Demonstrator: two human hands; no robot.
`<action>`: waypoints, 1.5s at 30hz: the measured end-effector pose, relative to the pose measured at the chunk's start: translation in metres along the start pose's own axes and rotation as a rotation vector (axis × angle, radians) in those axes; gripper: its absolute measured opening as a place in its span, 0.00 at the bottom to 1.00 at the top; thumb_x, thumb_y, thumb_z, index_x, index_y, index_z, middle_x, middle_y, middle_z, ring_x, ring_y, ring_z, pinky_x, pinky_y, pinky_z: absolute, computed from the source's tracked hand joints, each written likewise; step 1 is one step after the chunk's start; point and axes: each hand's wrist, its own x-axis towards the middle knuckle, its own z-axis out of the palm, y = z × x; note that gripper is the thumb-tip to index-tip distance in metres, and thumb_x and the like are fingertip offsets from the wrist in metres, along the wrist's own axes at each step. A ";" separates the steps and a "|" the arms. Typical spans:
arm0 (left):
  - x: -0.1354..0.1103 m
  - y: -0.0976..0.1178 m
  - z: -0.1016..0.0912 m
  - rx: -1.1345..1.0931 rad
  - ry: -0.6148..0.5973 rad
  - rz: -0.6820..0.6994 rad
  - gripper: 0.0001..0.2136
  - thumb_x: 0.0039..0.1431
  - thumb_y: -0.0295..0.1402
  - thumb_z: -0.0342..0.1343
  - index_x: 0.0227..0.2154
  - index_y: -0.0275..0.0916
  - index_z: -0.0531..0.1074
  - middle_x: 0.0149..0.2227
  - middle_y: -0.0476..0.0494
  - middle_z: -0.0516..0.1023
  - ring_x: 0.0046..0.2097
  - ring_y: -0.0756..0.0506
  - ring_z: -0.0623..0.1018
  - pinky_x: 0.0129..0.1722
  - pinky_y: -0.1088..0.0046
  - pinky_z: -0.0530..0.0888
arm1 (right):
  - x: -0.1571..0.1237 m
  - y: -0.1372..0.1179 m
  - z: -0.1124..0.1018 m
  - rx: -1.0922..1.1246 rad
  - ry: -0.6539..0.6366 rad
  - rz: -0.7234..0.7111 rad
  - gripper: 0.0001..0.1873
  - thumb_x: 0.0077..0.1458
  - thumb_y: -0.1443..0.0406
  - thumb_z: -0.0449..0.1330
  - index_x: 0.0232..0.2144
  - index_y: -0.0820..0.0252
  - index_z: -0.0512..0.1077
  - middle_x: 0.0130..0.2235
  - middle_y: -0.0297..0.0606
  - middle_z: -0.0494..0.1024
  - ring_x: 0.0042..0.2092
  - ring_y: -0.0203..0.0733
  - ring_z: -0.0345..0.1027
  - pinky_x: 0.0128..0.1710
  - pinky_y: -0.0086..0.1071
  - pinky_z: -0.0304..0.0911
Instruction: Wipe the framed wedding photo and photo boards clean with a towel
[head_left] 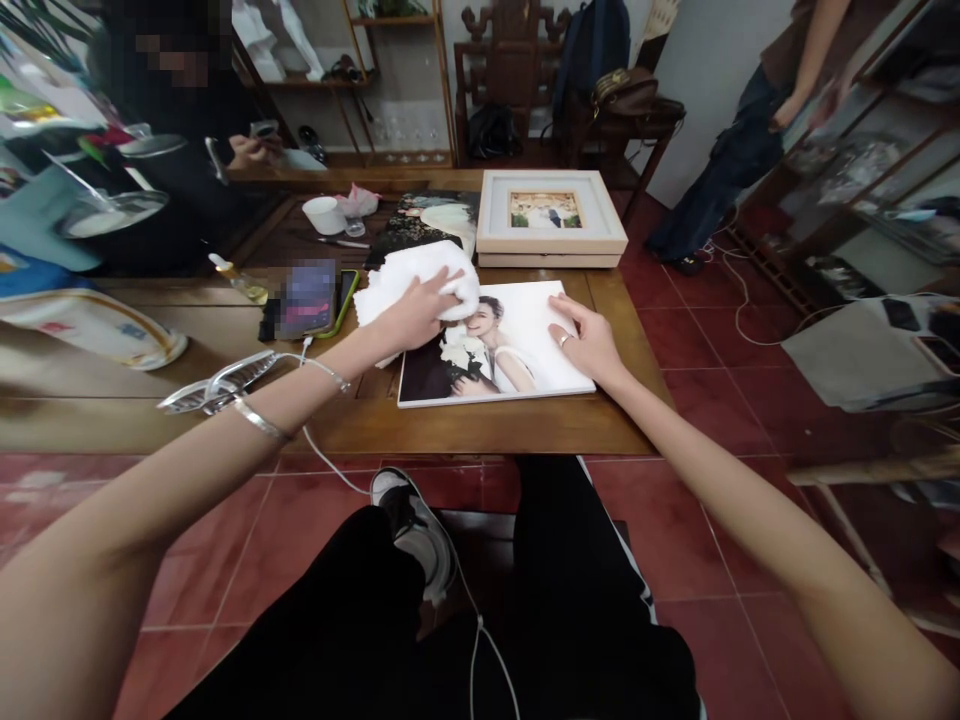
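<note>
Photo print [525, 335]: flat glossy board with a couple's portrait, face up, slightly skewed, near edge of the wooden table [480, 430]. Cloth [409, 275]: white, crumpled, bunched over the print's far left corner, spilling left onto the table.

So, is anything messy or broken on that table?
Nothing looks spilled or broken. The left hand presses a white cloth on the big photo, and the right hand lies flat on it. The only untidy thing is a white cable dangling over the table edge.
</note>
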 end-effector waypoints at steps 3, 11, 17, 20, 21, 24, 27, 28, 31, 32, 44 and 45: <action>-0.011 0.015 0.004 0.019 -0.030 0.026 0.28 0.46 0.14 0.42 0.51 0.31 0.70 0.70 0.33 0.45 0.69 0.31 0.45 0.62 0.39 0.53 | -0.001 -0.002 0.000 -0.008 -0.010 -0.001 0.25 0.49 0.68 0.60 0.51 0.56 0.73 0.59 0.39 0.70 0.62 0.49 0.61 0.65 0.49 0.53; -0.082 0.119 0.005 0.019 -0.062 0.151 0.25 0.46 0.13 0.45 0.46 0.34 0.74 0.69 0.34 0.47 0.69 0.30 0.46 0.62 0.38 0.56 | -0.002 -0.010 -0.002 -0.062 -0.034 -0.056 0.23 0.51 0.69 0.58 0.50 0.53 0.75 0.57 0.34 0.73 0.62 0.47 0.61 0.66 0.48 0.52; -0.043 0.095 0.002 -0.039 -0.088 0.110 0.28 0.47 0.14 0.45 0.52 0.34 0.70 0.69 0.35 0.48 0.69 0.30 0.47 0.62 0.38 0.55 | -0.002 -0.012 -0.003 -0.093 -0.015 -0.054 0.22 0.50 0.68 0.59 0.49 0.53 0.75 0.56 0.35 0.74 0.61 0.48 0.63 0.65 0.49 0.54; -0.007 0.064 0.002 0.015 -0.039 0.052 0.27 0.49 0.16 0.46 0.54 0.33 0.68 0.69 0.32 0.49 0.69 0.30 0.49 0.61 0.39 0.57 | -0.003 -0.011 -0.004 -0.104 -0.011 -0.046 0.23 0.49 0.68 0.59 0.50 0.53 0.74 0.57 0.36 0.73 0.61 0.49 0.63 0.64 0.49 0.55; 0.003 0.055 0.003 0.034 -0.013 0.033 0.27 0.50 0.16 0.45 0.54 0.33 0.68 0.69 0.32 0.50 0.68 0.30 0.50 0.60 0.39 0.57 | -0.003 -0.011 -0.004 -0.105 -0.009 -0.042 0.24 0.49 0.68 0.59 0.50 0.53 0.74 0.57 0.36 0.73 0.61 0.49 0.63 0.64 0.49 0.55; 0.019 0.040 0.005 0.069 0.019 -0.008 0.25 0.51 0.16 0.45 0.53 0.33 0.69 0.69 0.33 0.50 0.68 0.30 0.50 0.60 0.39 0.58 | -0.003 -0.011 -0.004 -0.112 -0.009 -0.049 0.24 0.49 0.68 0.58 0.51 0.53 0.74 0.57 0.36 0.73 0.60 0.49 0.63 0.63 0.49 0.56; 0.013 0.049 0.006 0.092 -0.008 0.004 0.25 0.52 0.15 0.44 0.53 0.32 0.69 0.69 0.32 0.47 0.69 0.29 0.48 0.60 0.38 0.56 | -0.004 -0.011 -0.004 -0.144 -0.020 -0.070 0.24 0.50 0.68 0.58 0.52 0.55 0.73 0.57 0.38 0.72 0.61 0.48 0.63 0.64 0.49 0.56; 0.007 0.057 0.006 0.094 -0.015 0.011 0.25 0.52 0.15 0.44 0.53 0.32 0.69 0.69 0.31 0.47 0.69 0.28 0.48 0.60 0.37 0.56 | -0.003 -0.011 -0.004 -0.155 -0.024 -0.072 0.25 0.50 0.68 0.58 0.52 0.57 0.73 0.58 0.40 0.72 0.61 0.49 0.63 0.64 0.48 0.55; -0.023 0.089 0.007 0.080 -0.028 0.047 0.24 0.52 0.15 0.45 0.52 0.31 0.70 0.69 0.30 0.48 0.69 0.27 0.48 0.60 0.36 0.56 | -0.003 -0.012 -0.004 -0.165 -0.029 -0.072 0.25 0.50 0.68 0.57 0.52 0.57 0.72 0.58 0.40 0.72 0.61 0.49 0.62 0.64 0.48 0.55; -0.035 0.101 0.008 0.074 -0.026 0.065 0.24 0.52 0.15 0.46 0.51 0.32 0.71 0.69 0.31 0.48 0.69 0.27 0.48 0.60 0.36 0.56 | -0.003 -0.012 -0.004 -0.161 -0.028 -0.072 0.25 0.50 0.68 0.57 0.52 0.56 0.72 0.58 0.39 0.72 0.61 0.49 0.62 0.64 0.48 0.55; -0.025 0.099 -0.004 0.014 -0.122 0.195 0.28 0.49 0.14 0.45 0.53 0.36 0.70 0.69 0.35 0.50 0.69 0.32 0.50 0.60 0.41 0.59 | -0.001 -0.010 -0.003 -0.143 -0.029 -0.080 0.25 0.49 0.69 0.57 0.51 0.57 0.73 0.57 0.40 0.73 0.61 0.49 0.63 0.64 0.49 0.54; -0.010 0.088 -0.007 0.018 -0.116 0.188 0.27 0.49 0.14 0.45 0.53 0.34 0.69 0.69 0.33 0.51 0.69 0.32 0.51 0.60 0.43 0.60 | -0.001 -0.009 -0.003 -0.138 -0.028 -0.085 0.25 0.50 0.68 0.57 0.51 0.56 0.73 0.57 0.40 0.73 0.61 0.49 0.63 0.64 0.50 0.54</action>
